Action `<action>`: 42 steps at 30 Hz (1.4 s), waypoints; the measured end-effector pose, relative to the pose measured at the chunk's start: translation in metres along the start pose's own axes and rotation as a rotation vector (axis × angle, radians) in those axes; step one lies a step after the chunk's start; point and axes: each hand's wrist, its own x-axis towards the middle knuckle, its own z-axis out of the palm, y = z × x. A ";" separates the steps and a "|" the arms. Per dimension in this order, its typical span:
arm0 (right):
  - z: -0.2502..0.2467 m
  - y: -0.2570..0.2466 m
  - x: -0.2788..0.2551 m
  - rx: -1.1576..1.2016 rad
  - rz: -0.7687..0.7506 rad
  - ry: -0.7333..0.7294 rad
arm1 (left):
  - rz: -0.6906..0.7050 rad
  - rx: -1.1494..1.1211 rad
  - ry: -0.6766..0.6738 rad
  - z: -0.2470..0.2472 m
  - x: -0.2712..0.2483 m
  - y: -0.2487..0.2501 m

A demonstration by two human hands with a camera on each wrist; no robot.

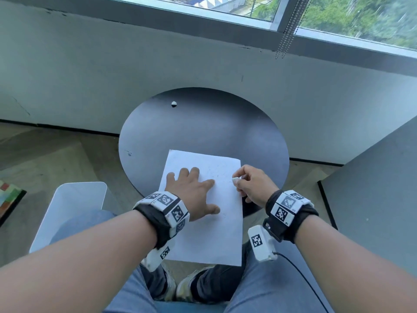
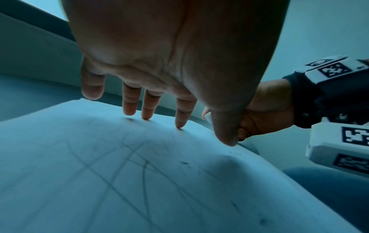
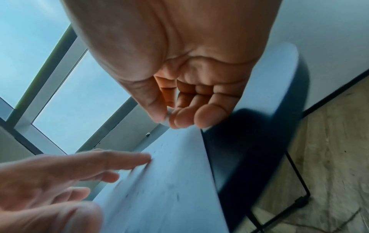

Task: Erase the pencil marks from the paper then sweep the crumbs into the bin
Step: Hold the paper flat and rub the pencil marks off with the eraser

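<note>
A white sheet of paper (image 1: 216,231) lies on the near part of a round black table (image 1: 203,127) and overhangs its front edge. Faint pencil lines (image 2: 127,159) cross the sheet, and dark crumbs (image 2: 184,162) lie scattered on it. My left hand (image 1: 191,188) lies flat on the paper with its fingers spread and straight. At the sheet's right edge my right hand (image 1: 250,184) pinches a small white eraser (image 1: 235,178) between thumb and fingers; the eraser (image 3: 168,115) is mostly hidden by them. A white bin (image 1: 72,211) stands on the floor to my left.
A small white and black object (image 1: 173,104) sits at the far side of the table. A grey wall and window run behind it, with a bead chain (image 1: 288,30) hanging down. A grey panel (image 1: 379,188) stands at the right. My knees and shoes are below the table.
</note>
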 end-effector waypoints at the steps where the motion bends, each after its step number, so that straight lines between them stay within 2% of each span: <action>1: -0.002 -0.001 0.005 -0.009 0.002 0.007 | 0.008 -0.013 0.027 -0.003 0.001 -0.002; 6: -0.011 -0.013 0.038 -0.104 0.007 0.039 | 0.086 -0.055 0.052 -0.016 0.029 -0.010; 13: -0.015 -0.026 0.073 -0.424 -0.014 0.004 | 0.210 0.015 0.002 -0.014 0.060 -0.005; 19: -0.012 -0.015 0.074 -0.506 -0.017 -0.017 | 0.166 0.110 0.012 -0.011 0.054 -0.005; 26: -0.008 -0.015 0.068 -0.535 -0.089 -0.048 | 0.119 0.157 -0.085 -0.029 0.063 0.008; 33: -0.009 -0.022 0.072 -0.526 -0.044 -0.030 | 0.121 0.164 -0.129 -0.035 0.067 0.010; 37: -0.005 -0.023 0.060 -0.558 -0.093 -0.107 | 0.120 0.181 -0.118 -0.035 0.068 0.011; 42: 0.000 -0.021 0.038 -0.642 -0.154 -0.284 | 0.095 0.201 -0.109 -0.031 0.068 0.011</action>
